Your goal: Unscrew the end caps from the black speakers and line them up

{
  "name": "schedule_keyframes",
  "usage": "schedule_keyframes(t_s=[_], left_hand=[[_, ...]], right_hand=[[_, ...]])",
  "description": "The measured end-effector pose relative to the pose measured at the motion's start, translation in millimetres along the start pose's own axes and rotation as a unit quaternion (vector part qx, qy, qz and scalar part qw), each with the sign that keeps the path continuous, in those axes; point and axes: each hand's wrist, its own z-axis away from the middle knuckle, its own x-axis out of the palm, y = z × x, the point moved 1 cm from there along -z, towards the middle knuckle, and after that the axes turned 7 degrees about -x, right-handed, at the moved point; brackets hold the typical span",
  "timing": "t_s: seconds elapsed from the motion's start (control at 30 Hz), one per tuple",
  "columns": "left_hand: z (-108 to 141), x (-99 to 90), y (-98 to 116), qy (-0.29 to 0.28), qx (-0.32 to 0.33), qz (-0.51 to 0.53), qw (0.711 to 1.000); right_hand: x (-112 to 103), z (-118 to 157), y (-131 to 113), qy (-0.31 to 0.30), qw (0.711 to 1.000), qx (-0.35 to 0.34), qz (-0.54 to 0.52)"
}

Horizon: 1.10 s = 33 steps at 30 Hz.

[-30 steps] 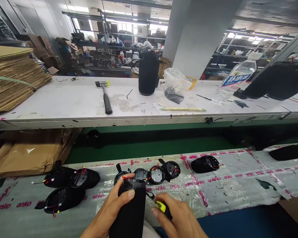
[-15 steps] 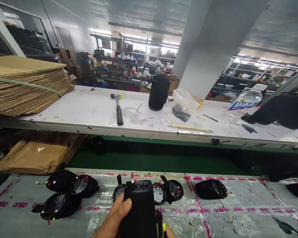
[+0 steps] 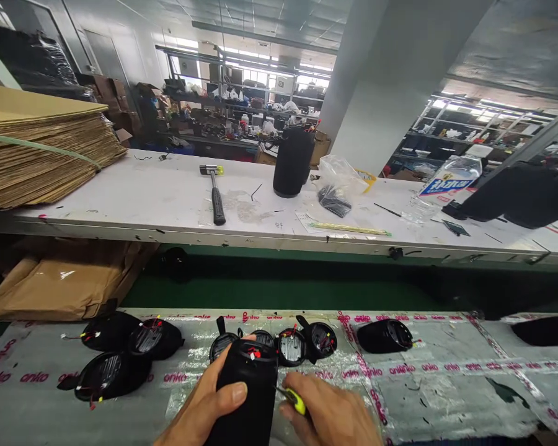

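My left hand (image 3: 214,393) grips a black speaker housing (image 3: 253,396) from the left, thumb across its front. Red and white connectors show at the housing's top end, which points away from me. My right hand (image 3: 332,409) is closed on a small tool with a yellow-green handle (image 3: 297,401). The tool's thin dark tip is at the housing's right edge; I cannot tell whether it is a knife or another tool. Just beyond the held housing, several black round-ended housings (image 3: 292,347) with red and yellow wires lie on the covered bench.
More wired housings lie to the left (image 3: 114,375) and one to the right (image 3: 385,336). On the raised white shelf (image 3: 177,192) are a hammer (image 3: 216,198), an upright black speaker (image 3: 294,162), a plastic bag (image 3: 337,186) and a bottle (image 3: 451,184). Stacked cardboard (image 3: 41,148) stands left.
The housing has turned in my left hand, its top end now showing red connectors. My right hand has come out from beside it, bringing the yellow-green tool to its right edge.
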Motion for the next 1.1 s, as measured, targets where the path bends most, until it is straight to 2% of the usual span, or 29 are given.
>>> schedule_keyframes(t_s=[0.13, 0.33, 0.5, 0.67, 0.87, 1.1], left_hand=[[2, 3.2, -2, -0.023, 0.028, -0.008, 0.999], [1, -1.4, -4, -0.021, 0.045, -0.054, 0.997], [3, -3.7, -2, -0.012, 0.065, -0.097, 0.993], [2, -1.4, 0, -0.001, 0.061, -0.139, 0.988], [0, -4.5, -3, -0.020, 0.057, -0.147, 0.987], [4, -2.6, -2, -0.012, 0.039, -0.196, 0.980]], right_hand=[[-5, -16, -3, -0.065, 0.990, -0.063, 0.109], [3, -11, -5, -0.115, 0.984, -0.075, 0.117], [-3, -9, -6, -0.118, 0.981, -0.078, 0.135], [-6, -9, -4, -0.116, 0.985, -0.079, 0.099], [-7, -9, -1, -0.138, 0.981, -0.095, 0.097], [-10, -12, -9, -0.158, 0.966, -0.106, 0.177]])
